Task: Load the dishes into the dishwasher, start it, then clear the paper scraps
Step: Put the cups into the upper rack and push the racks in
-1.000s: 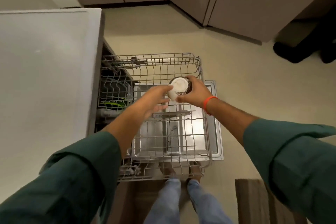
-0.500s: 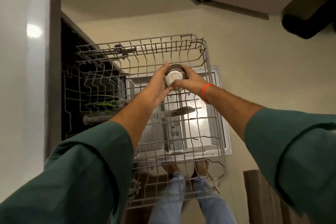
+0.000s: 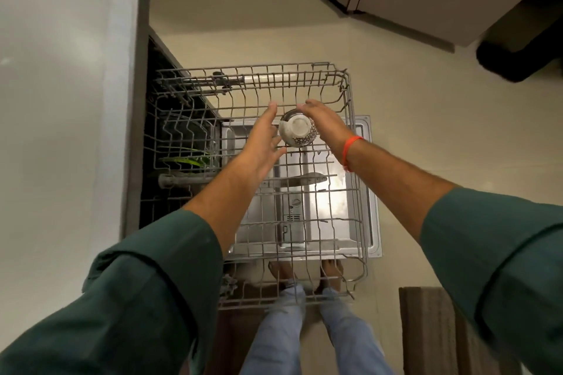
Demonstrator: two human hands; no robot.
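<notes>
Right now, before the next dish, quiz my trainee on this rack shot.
1. True or false: the bowl sits upside down in the rack.
2. Which hand wears the orange band?
A. left
B. right
C. neither
3. Fill in: below the rack lies the open dishwasher ____.

Key: 1 true. 2 B. 3 door.

The left hand and right hand flank the bowl, fingers open.
</notes>
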